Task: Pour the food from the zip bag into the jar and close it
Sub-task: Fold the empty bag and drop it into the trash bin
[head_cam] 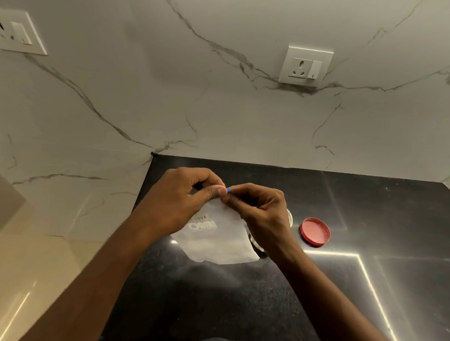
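Observation:
A translucent white zip bag (220,241) with a printed logo hangs above the black countertop (383,279). My left hand (178,199) and my right hand (257,208) both pinch its top edge, fingertips meeting at the small blue zip slider (228,190). Behind my right hand, only a sliver of the clear jar (290,216) shows. The jar's red lid (315,231) lies flat on the counter to the right, apart from the jar.
A marble wall with two white sockets (305,65) (12,30) rises behind the counter. To the left, a beige surface (26,261) borders the black counter.

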